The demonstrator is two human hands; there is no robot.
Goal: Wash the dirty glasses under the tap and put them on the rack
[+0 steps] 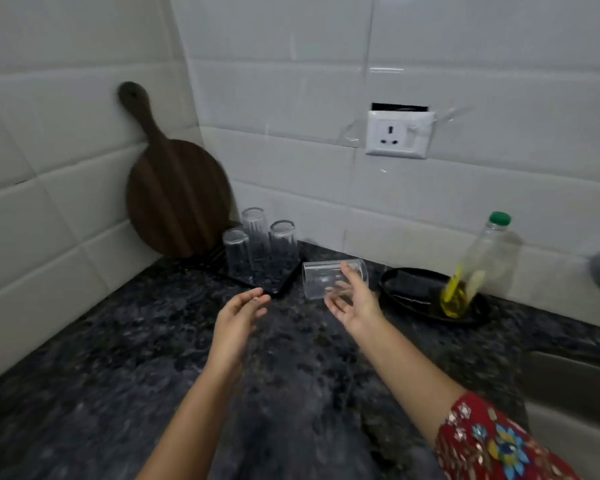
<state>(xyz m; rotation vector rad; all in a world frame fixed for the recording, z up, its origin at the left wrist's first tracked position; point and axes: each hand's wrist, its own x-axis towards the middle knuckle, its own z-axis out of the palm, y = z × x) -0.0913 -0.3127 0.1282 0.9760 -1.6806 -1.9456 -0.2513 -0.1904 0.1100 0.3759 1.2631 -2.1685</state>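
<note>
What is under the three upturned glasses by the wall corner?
A dark rack on the counter holds the three glasses mouth-down. Its back part is hidden by them. A cutting board leans on the wall behind.

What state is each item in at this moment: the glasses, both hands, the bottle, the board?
Three clear glasses on the black rack: upside down, upright.
Fourth clear glass: on its side, at the right hand's fingertips.
Right hand: open, palm up.
Left hand: open, empty.
Green-capped plastic bottle: capped, tilted, yellow liquid low.
Round dark wooden board: leaning in the wall corner.
</note>
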